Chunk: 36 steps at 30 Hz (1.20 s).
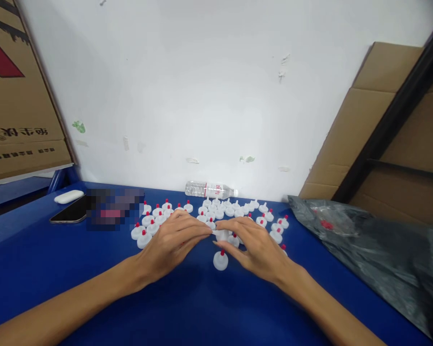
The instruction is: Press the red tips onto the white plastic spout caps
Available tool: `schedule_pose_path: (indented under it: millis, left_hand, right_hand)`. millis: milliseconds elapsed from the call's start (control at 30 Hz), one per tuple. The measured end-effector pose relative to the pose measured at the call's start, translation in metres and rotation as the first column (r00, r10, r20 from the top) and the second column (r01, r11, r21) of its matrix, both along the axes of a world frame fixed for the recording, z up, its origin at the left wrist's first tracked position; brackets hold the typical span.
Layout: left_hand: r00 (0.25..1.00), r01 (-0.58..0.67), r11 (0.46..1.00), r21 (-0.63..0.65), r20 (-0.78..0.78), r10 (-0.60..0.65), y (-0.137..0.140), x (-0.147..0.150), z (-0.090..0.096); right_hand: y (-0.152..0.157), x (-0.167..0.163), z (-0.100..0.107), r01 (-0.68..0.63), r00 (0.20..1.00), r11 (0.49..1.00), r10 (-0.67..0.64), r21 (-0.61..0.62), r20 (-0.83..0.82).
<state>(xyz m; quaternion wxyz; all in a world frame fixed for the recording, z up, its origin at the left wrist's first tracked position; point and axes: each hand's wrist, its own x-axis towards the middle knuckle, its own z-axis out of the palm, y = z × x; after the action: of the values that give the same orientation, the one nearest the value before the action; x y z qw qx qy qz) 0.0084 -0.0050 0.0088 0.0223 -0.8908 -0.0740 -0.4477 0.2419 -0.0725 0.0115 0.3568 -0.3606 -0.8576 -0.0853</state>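
Near the middle of the table, a white nozzle cap (222, 235) lies sideways between the thumb and fingers of my right hand (254, 245). Its narrow spout points left, to the fingertips of my left hand (176, 239). The left fingers are pressed together at the spout's end; whatever they pinch is hidden. Just below, a white cap with a red tip (220, 260) stands upright on the blue table (202, 307). Several more red-tipped caps (144, 239) stand left of my left hand. Behind both hands are white caps with bare spouts (230, 210).
A clear plastic bottle (211, 190) lies against the white wall. At left rest a phone (70, 211) and a white rounded case (69, 196). A dark plastic bag (375, 259) covers the right side, with a clear bag of red pieces (326, 224) on it. Cardboard (350, 125) leans at right.
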Motion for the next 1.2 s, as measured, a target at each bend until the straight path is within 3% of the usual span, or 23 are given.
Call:
schedule_pose_path:
  millis: [433, 633, 733, 900, 1200]
  left_hand:
    - [0.999, 0.016, 0.999, 0.051, 0.033, -0.018, -0.001, 0.001, -0.001]
    - [0.994, -0.090, 0.994, -0.066, -0.065, 0.085, 0.000, 0.002, -0.002]
    - [0.988, -0.088, 0.982, -0.167, -0.137, 0.065, -0.002, 0.002, -0.001]
    - [0.991, -0.046, 0.955, -0.294, -0.131, 0.007, -0.008, 0.003, 0.000]
    - [0.984, -0.057, 0.936, -0.348, -0.178, -0.007, -0.016, 0.003, -0.001]
  right_hand:
    - [-0.003, -0.007, 0.000, -0.029, 1.000, 0.997, 0.028, 0.073, 0.011]
    - [-0.007, -0.009, 0.003, -0.013, 0.999, 0.984, 0.006, 0.176, 0.044]
    - [-0.008, -0.012, 0.005, -0.014, 0.998, 0.982, 0.001, 0.190, 0.067]
    - [-0.009, -0.017, 0.005, -0.028, 0.998, 0.979, 0.015, 0.201, 0.067]
    - [-0.010, -0.016, 0.002, -0.036, 0.984, 0.963, -0.012, 0.266, 0.178]
